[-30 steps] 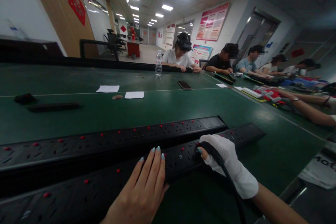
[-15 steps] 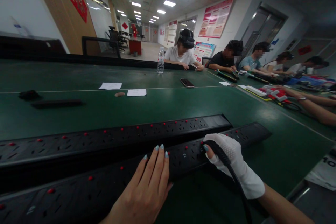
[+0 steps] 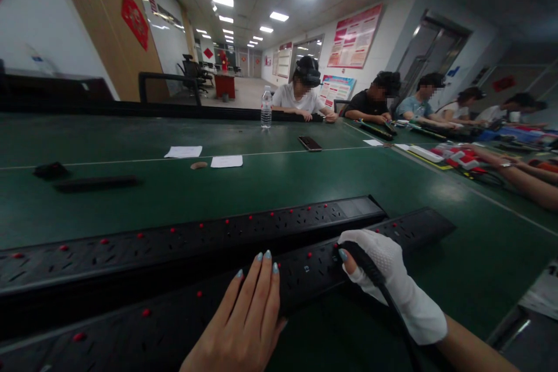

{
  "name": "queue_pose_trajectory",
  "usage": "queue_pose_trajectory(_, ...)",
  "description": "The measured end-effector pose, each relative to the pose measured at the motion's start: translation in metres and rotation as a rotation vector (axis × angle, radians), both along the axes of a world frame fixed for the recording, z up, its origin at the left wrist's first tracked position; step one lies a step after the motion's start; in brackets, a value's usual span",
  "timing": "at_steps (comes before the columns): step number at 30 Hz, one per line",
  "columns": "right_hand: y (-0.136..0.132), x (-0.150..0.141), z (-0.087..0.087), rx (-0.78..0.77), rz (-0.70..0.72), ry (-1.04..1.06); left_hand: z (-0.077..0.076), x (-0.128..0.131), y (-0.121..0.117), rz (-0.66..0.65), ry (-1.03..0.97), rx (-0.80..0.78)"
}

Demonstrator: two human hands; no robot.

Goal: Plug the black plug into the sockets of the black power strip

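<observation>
A long black power strip (image 3: 174, 325) with red buttons and socket slots lies slantwise across the green table in front of me. My left hand (image 3: 248, 308), bare, rests flat on it with the fingers stretched out. In a white glove, my right hand (image 3: 387, 270) is closed around the black plug of a power cord (image 3: 375, 276) at the strip's sockets. The plug's front is hidden by the glove, so how deep it sits cannot be seen. From my grip the cord runs down to the lower edge. Just behind lies a second, similar power strip (image 3: 257, 226).
Farther back on the table (image 3: 340, 177) are two white papers (image 3: 226, 161), a phone (image 3: 310, 143), a water bottle (image 3: 265, 107) and dark pieces (image 3: 96, 183) at left. A person (image 3: 303, 96) sits opposite; several others work at the right, near red and white parts (image 3: 462, 157).
The whole view has shifted slightly as my head tilted. Both hands keep nearly the same places on the strip, the right one still holding the plug.
</observation>
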State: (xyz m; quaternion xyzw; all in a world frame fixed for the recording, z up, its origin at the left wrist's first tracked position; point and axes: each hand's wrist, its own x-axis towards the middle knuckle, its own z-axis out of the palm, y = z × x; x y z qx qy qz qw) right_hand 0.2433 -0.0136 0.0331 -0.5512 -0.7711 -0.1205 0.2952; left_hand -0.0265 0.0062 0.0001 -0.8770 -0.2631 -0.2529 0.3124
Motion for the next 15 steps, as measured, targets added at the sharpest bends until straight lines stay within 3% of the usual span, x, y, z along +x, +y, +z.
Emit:
queue_pose_trajectory(4,0.0014,0.0031,-0.0050,0.046,0.010,0.001,0.0005,0.0003,-0.0002,0.002,-0.001,0.017)
queue_pose_trajectory(15,-0.0029,-0.0042,0.0036,-0.058,-0.005,0.042,0.0002,0.0019,0.0002,-0.021,0.002,0.044)
